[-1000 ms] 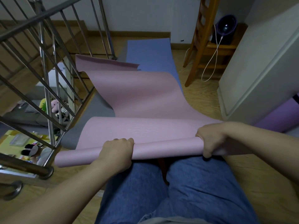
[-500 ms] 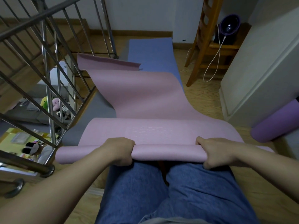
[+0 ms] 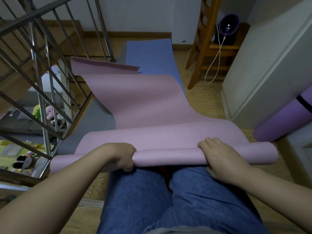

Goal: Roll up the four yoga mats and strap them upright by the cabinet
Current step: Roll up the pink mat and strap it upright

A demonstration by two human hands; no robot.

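Observation:
A pink yoga mat point(image 3: 138, 105) lies along the floor, its near end wound into a thin roll just above my knees. My left hand point(image 3: 124, 157) grips the roll left of its middle. My right hand point(image 3: 217, 157) presses on the roll further right, fingers curled over its top. Under the pink mat lie a grey mat point(image 3: 94, 119) and a blue mat point(image 3: 150, 56), both flat. A purple mat point(image 3: 285, 119), rolled and bound with a black strap, leans against the white cabinet point(image 3: 270, 73) at the right.
A steel stair railing point(image 3: 42, 92) runs along the left with an open drop behind it. A wooden ladder-like stand point(image 3: 202, 44) with a purple speaker point(image 3: 228, 27) and a white cable stands at the back right. Wooden floor shows between the mats and the cabinet.
The pink roll has come nearer to my knees and its right end now shows past my right hand. Both hands have shifted their hold on the roll.

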